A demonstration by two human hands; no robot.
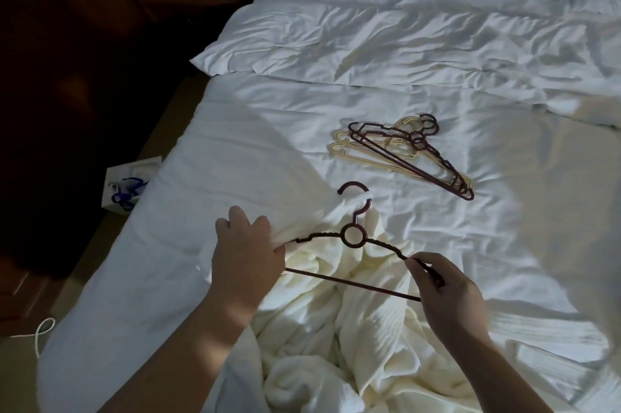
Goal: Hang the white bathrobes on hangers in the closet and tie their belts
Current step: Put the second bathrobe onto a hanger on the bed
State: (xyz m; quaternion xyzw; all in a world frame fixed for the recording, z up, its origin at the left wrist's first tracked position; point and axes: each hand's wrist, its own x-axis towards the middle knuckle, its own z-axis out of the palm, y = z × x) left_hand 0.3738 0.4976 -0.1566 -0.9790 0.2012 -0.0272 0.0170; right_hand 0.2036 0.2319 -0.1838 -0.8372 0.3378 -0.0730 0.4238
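You were still near the start of the job at this moment. A white bathrobe (353, 338) lay crumpled on the bed (437, 103) in front of you, and you were working a dark hanger (353, 246) into it. Your right hand (447, 295) pinched the hanger's right shoulder arm between thumb and fingertips, close to where the arm meets the lower bar. Your left hand (247, 251) covered the hanger's left end, its fingers curled down over a fold of robe cloth there; whether they gripped the hanger itself or only the cloth, I could not tell. A strip of the robe's white fabric crossed the hook, so the garment looked tangled about the hanger rather than seated on its shoulders. A pile of spare hangers (406, 152), some dark and some cream, lay on the bed beyond, well apart from your hands. No closet showed in the view, and I could not pick out a belt among the folds. By my reading, nothing was finished yet: this robe needed to be settled on its hanger, carried to the closet, hung and its belt tied, and the spare hangers suggested more robes to follow, though only one was visible.
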